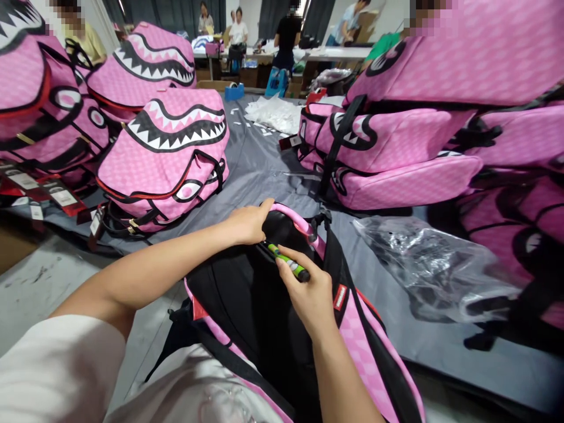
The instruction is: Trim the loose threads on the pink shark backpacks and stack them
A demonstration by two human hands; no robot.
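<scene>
A pink and black backpack (233, 282) lies in front of me with its black padded back facing up, partly over the table's edge. My left hand (252, 223) is closed on the backpack's top edge, beside the pink carry handle (295, 218). Between the fingers of my right hand (306, 288) is a slim green pen-shaped tool (288, 262) with a black end. Its far end points at the black fabric close to my left fingers; I cannot make out whether it touches. A small red label (339, 297) sits on the strap right of my right hand.
Pink shark-mouth backpacks (176, 147) stand at the left, with hang tags (59, 194). More backpacks (396, 141) are piled at the right, near a clear plastic bag (440, 270). White scraps (274, 113) and a blue tape dispenser (234, 91) lie farther back. Several people work behind.
</scene>
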